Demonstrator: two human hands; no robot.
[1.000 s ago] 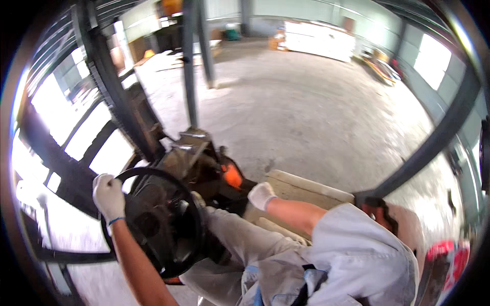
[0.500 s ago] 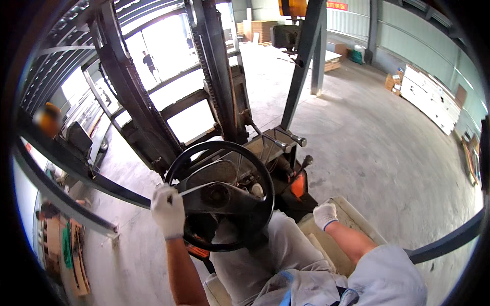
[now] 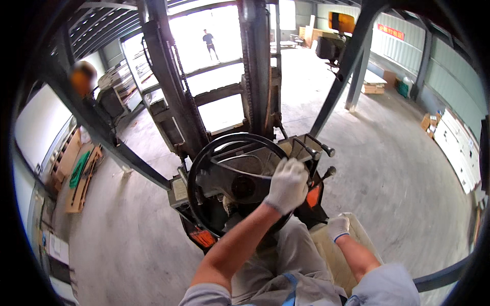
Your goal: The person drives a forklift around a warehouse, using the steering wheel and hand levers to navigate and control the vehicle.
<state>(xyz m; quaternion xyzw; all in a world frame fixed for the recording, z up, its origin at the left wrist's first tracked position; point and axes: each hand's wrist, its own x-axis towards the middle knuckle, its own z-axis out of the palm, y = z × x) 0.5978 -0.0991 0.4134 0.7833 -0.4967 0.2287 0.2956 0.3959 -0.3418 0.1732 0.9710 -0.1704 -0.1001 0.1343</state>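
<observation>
My left hand (image 3: 289,186), in a white knit glove, is closed at the right side of the black steering wheel (image 3: 193,189). Its forearm crosses in front of the wheel. Low on my right, my gloved right hand (image 3: 338,227) rests at the front edge of the beige seat pad (image 3: 360,244). Its fingers are curled, and what they hold, if anything, is hidden. Control levers with dark round knobs (image 3: 329,151) stand beyond my left hand. Another knobbed lever (image 3: 329,172) rises just below them, beside an orange panel (image 3: 313,196).
The forklift mast (image 3: 259,71) stands ahead. Through it, a person (image 3: 209,44) shows in the bright doorway. White stacked panels (image 3: 456,148) lie along the right wall. Boards with green material (image 3: 79,169) lie on the left. A frame post (image 3: 341,76) rises at front right.
My left hand has moved from the left side of the wheel across to its right side, and the wheel has turned. Mast and surroundings have shifted rightward in view. My right hand stays low.
</observation>
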